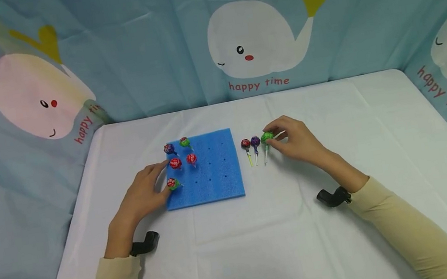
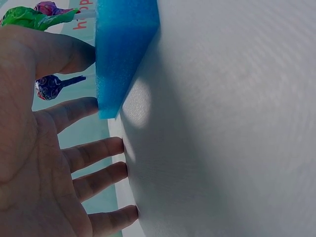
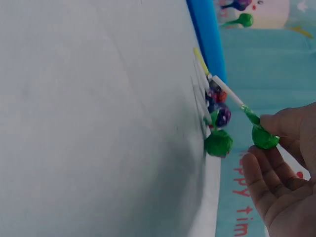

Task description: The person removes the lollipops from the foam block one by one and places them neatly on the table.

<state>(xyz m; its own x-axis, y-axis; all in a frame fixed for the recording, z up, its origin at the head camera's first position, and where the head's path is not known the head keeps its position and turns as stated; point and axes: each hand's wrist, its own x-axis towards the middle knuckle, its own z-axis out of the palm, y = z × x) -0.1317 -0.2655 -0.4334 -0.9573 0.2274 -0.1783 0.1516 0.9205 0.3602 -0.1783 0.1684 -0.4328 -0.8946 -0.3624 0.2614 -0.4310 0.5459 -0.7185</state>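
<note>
My right hand (image 1: 299, 141) pinches a green-wrapped lollipop (image 3: 265, 137) by its head between thumb and fingers, its white stick angled away from the hand. Below it on the table lie a red lollipop (image 1: 245, 143) with a yellow stick, a purple lollipop (image 1: 255, 141) and another green lollipop (image 3: 218, 143). My left hand (image 1: 140, 196) rests at the left edge of a blue foam board (image 1: 222, 186), fingers spread and fairly straight. Several lollipops stand in the board's left part, among them a red one (image 1: 175, 163) and a green one (image 1: 185, 142).
Small dark holes dot the board's middle and right side. A white cloth (image 1: 241, 253) covers the table. Behind it hangs a blue curtain (image 1: 175, 59) with whale prints. Black wrist cameras (image 1: 145, 243) sit on both forearms.
</note>
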